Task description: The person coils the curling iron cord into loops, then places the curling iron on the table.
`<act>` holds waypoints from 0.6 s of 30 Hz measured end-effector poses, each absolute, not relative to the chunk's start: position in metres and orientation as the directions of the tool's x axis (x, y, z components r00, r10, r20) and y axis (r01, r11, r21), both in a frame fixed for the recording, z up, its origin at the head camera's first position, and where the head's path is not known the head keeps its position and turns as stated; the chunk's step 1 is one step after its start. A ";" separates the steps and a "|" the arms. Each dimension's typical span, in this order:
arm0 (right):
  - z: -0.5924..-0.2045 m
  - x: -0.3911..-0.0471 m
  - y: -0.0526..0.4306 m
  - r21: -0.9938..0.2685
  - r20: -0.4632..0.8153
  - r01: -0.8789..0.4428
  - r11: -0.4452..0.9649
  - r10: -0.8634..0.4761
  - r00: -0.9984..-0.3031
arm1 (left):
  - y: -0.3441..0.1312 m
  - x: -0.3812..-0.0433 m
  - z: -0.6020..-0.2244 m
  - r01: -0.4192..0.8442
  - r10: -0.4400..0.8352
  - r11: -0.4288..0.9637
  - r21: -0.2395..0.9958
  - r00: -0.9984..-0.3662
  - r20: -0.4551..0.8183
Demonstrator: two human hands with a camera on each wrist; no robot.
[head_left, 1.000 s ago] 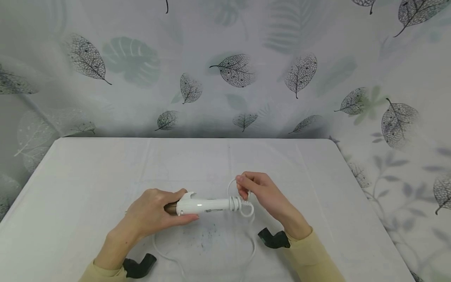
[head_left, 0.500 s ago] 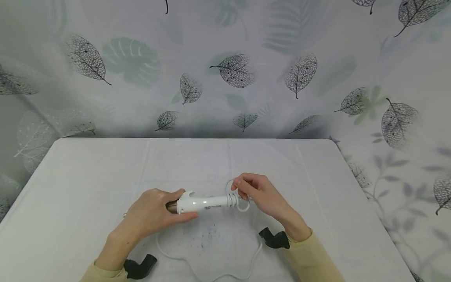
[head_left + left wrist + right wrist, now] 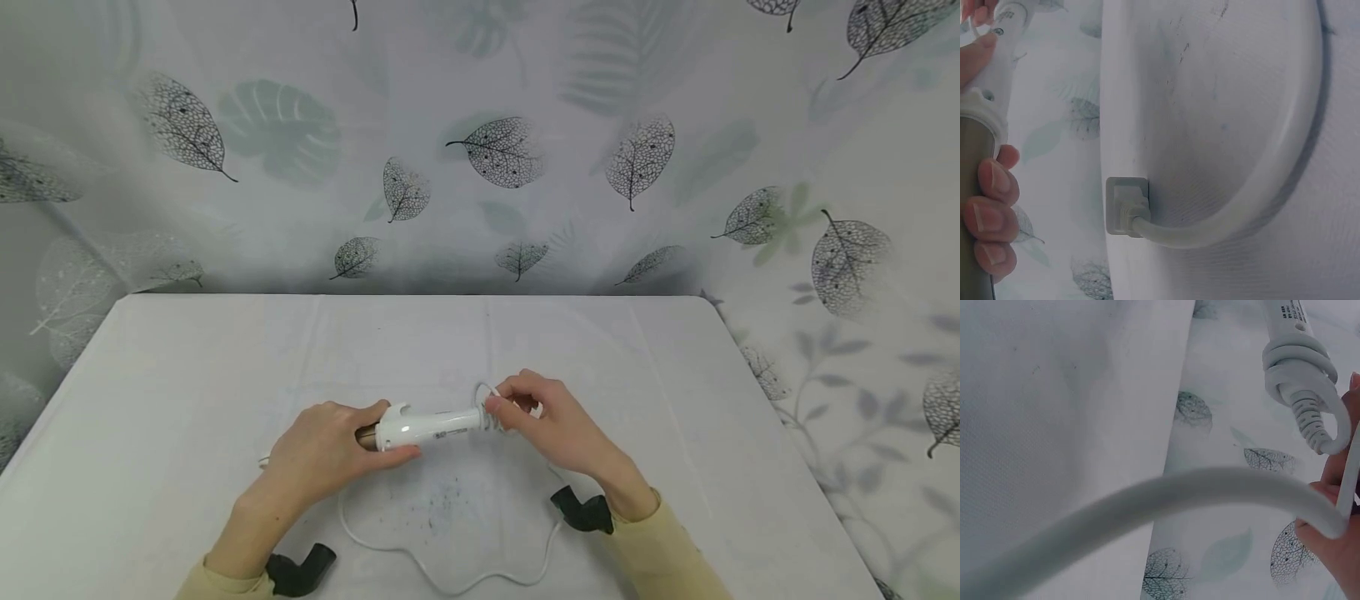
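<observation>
My left hand (image 3: 318, 446) grips a white curling iron (image 3: 427, 427) around its brown barrel (image 3: 975, 162), fingers wrapped along the barrel in the left wrist view. The handle points right, raised over the table. At its tail end, the white power cord is wound in several loops (image 3: 1300, 359) just above the ribbed strain relief (image 3: 1310, 422). My right hand (image 3: 555, 421) pinches the cord (image 3: 1349, 481) between thumb and fingers beside these loops. In the left wrist view, the plug (image 3: 1127, 209) lies at the table's edge with the cord curving away from it.
The loose cord (image 3: 375, 547) sags in a wide curve across the front of the white table (image 3: 225, 358). Black wrist mounts (image 3: 300, 571) sit at both cuffs. Behind the table hangs a leaf-patterned cloth (image 3: 450, 242). Dark specks mark the tabletop below the iron.
My right hand has moved left and slightly down, bringing the cord around the handle's tail. The loose cord in front has shifted into a wider curve. My left hand stays nearly still.
</observation>
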State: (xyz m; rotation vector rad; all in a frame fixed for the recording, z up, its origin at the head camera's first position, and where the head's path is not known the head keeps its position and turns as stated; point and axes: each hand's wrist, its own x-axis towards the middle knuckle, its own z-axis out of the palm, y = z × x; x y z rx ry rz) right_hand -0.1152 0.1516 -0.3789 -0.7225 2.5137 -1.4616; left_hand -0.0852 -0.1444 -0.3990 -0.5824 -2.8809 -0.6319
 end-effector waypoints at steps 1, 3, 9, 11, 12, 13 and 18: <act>-0.379 -0.115 0.151 -0.844 0.131 -0.348 0.408 -0.473 -0.871 | -0.144 -0.085 -0.400 0.400 0.342 0.841 0.364 -0.915 0.216; -0.379 -0.114 0.149 -0.831 0.173 -0.389 0.398 -0.478 -0.861 | -0.143 -0.085 -0.400 0.403 0.339 0.849 0.342 -0.912 0.232; -0.381 -0.111 0.143 -0.772 0.273 -0.516 0.372 -0.539 -0.797 | -0.141 -0.085 -0.400 0.391 0.321 0.868 0.307 -0.912 0.257; -0.382 -0.111 0.142 -0.746 0.302 -0.554 0.369 -0.554 -0.776 | -0.141 -0.084 -0.400 0.387 0.314 0.872 0.300 -0.912 0.263; -0.382 -0.110 0.141 -0.737 0.312 -0.567 0.368 -0.559 -0.768 | -0.141 -0.085 -0.399 0.386 0.311 0.874 0.297 -0.912 0.268; -0.382 -0.110 0.141 -0.729 0.319 -0.577 0.368 -0.563 -0.762 | -0.141 -0.085 -0.399 0.385 0.309 0.875 0.294 -0.911 0.273; -0.384 -0.110 0.139 -0.708 0.319 -0.599 0.373 -0.588 -0.743 | -0.142 -0.086 -0.399 0.384 0.301 0.881 0.278 -0.906 0.297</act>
